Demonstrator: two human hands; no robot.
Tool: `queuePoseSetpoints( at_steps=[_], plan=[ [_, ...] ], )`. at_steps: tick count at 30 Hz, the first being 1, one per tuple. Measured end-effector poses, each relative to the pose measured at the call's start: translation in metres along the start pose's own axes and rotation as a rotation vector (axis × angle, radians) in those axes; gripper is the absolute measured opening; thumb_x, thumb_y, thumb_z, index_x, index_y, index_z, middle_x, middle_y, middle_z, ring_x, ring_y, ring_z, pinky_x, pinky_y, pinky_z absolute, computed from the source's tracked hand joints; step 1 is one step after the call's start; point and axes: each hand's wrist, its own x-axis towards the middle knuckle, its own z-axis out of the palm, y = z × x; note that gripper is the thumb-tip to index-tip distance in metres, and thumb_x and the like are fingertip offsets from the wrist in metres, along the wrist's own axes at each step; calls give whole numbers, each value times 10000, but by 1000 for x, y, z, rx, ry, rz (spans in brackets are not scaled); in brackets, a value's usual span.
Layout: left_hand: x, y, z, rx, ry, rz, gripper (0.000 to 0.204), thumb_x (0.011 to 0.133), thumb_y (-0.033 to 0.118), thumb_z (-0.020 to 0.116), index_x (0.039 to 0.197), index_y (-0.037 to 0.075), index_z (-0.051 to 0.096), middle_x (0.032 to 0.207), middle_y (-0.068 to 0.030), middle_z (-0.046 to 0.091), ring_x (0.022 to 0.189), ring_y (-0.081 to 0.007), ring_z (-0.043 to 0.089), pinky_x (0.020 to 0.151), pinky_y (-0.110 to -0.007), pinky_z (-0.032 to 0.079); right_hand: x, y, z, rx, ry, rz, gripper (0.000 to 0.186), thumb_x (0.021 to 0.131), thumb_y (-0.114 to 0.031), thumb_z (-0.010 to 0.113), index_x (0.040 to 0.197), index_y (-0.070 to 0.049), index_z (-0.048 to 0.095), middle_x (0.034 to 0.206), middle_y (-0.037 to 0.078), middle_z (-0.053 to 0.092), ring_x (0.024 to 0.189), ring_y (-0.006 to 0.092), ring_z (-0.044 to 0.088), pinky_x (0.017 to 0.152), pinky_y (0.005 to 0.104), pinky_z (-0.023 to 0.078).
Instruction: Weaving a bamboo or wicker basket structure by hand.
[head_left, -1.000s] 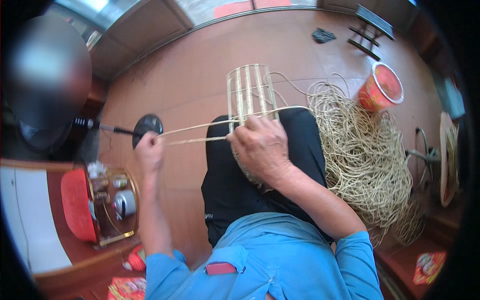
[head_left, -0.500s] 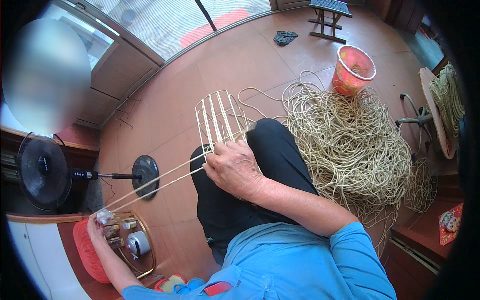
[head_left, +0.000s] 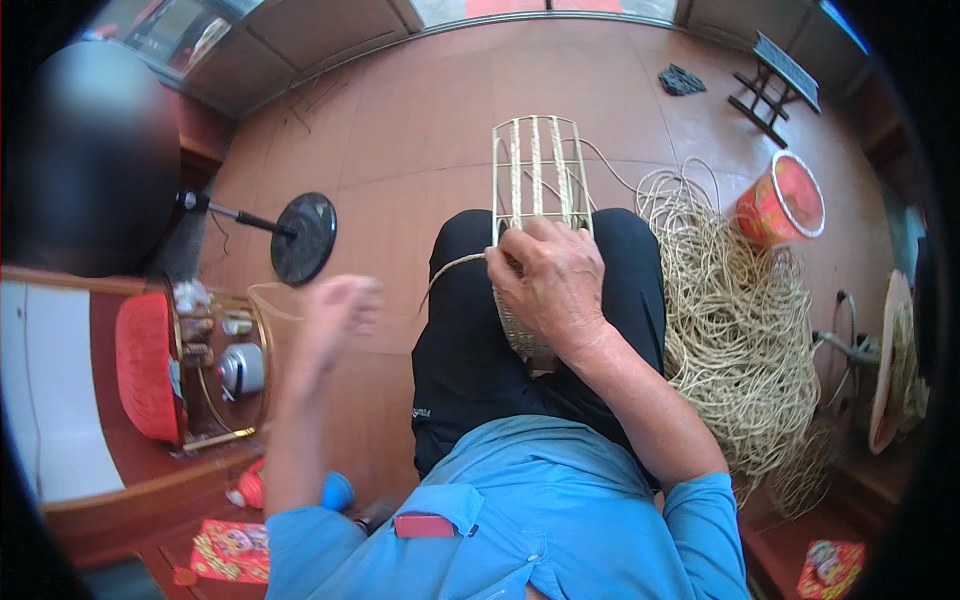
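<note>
A long wire frame (head_left: 537, 178) with pale cord strips running lengthwise lies across my lap, its far end pointing away from me. Closely woven cord covers its near part (head_left: 518, 328). My right hand (head_left: 553, 272) is closed over the middle of the frame, its fingertips partly hidden. A strand of cord (head_left: 452, 266) sticks out to the left from beneath that hand and droops over my thigh. My left hand (head_left: 338, 312) is raised off to the left, away from the frame and smeared by motion. A faint loop of cord shows beside it.
A big heap of loose cord (head_left: 735, 350) covers the floor at right, by a red bin (head_left: 780, 200). A folding stool (head_left: 775, 88) stands far right. At left are a fan base (head_left: 303, 238), a red-backed chair (head_left: 148, 365) and a metal pot (head_left: 241, 370).
My left hand has come from far left back toward my lap; the two taut cord lengths now hang slack. The view has turned left, and my right hand stays on the frame.
</note>
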Motion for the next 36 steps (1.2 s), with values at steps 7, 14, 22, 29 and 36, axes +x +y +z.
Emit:
queuePoseSetpoints(
  at_steps=[7,14,22,29,36],
  plan=[
    [15,32,156,-543,-66,149,311,1109,306,729,1192,8,756,937,-31,736,725,-71,679,567,-212,560,1,-4,-3,-29,-79,3,207,941,-275,795,819,-118,739,829,65,662,835,289,700,777,461,491],
    [25,35,166,-584,-80,129,161,1065,172,782,1127,30,740,871,-1,730,694,-40,644,568,-197,527,4,-2,-14,0,-153,99,197,970,-298,814,936,-112,760,856,68,718,805,281,726,751,448,497],
    [22,33,169,-570,-55,184,194,1074,208,784,1159,41,734,890,26,726,724,-32,645,649,-200,554,14,0,-22,85,-272,218,240,965,-240,818,1135,-86,747,846,71,720,763,264,748,713,439,570],
    [14,34,168,-665,-56,127,232,1073,182,763,1224,6,763,956,-12,742,829,-66,664,759,-242,583,17,-1,-26,75,-324,246,304,957,-227,825,1201,-63,744,897,96,733,791,274,768,733,442,596],
    [16,41,167,-564,-31,183,238,1065,173,774,1238,11,743,992,-6,747,834,-67,664,776,-243,575,19,0,-26,58,-341,244,330,951,-233,830,1225,-69,747,904,93,721,810,277,767,742,446,597]
  ],
)
